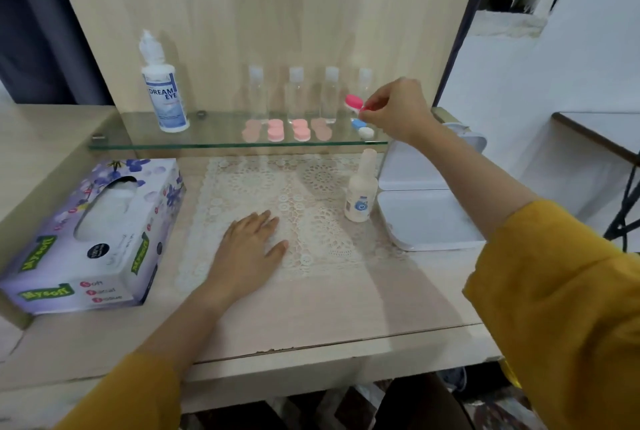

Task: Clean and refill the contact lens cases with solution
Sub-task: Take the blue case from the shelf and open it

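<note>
- One pink lens case (354, 102) is pinched in the right hand (394, 111), just above the right end of the glass shelf (138, 145).
- Several paler pink cases (275, 130) lie closed on the shelf; cleaning looks barely begun.
- The solution bottle (164, 93) stands untouched on the shelf's left.
- The left hand (254, 242) rests flat on the tabletop (311, 308), holding nothing.

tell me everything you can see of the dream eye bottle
The Dream Eye bottle looks like white plastic with a blue-lettered label and a tall whitish cap, which is on. It stands upright at the left end of the glass shelf, apart from the other things there; only the shelf touches it.
</note>
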Tool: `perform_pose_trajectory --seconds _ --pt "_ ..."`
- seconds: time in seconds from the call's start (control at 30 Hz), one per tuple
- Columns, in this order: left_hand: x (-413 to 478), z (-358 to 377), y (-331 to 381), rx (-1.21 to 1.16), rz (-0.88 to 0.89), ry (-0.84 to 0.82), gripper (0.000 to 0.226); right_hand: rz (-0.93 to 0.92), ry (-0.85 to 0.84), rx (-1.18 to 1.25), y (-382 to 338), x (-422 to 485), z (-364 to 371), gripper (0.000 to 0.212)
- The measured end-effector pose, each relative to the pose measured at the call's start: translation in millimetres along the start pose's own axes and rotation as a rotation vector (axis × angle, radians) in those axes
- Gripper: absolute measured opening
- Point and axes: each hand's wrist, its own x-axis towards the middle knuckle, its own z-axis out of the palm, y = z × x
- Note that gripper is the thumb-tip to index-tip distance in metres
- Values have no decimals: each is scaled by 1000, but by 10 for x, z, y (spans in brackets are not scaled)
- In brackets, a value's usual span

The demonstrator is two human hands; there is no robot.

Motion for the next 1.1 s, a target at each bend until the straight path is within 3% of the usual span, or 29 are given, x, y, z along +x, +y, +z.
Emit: perform_pose_trajectory --seconds 0.1,0.3,0.5,0.87,1.1 --pt "-11 1 0 13 8 9 69 53 -38 -61 59 141 118 15" --pt "-21 12 -17 -17 7 40 91 45 -130 -146 49 311 292 36" --pt "-24 7 -4 -16 1 40 87 -48 -182 -183 19 290 359 15" --pt "-28 3 0 -31 4 41 89 -57 -227 -222 73 359 465 18" --pt "-31 -3 0 -38 0 34 74 -79 -283 -291 48 336 436 20"
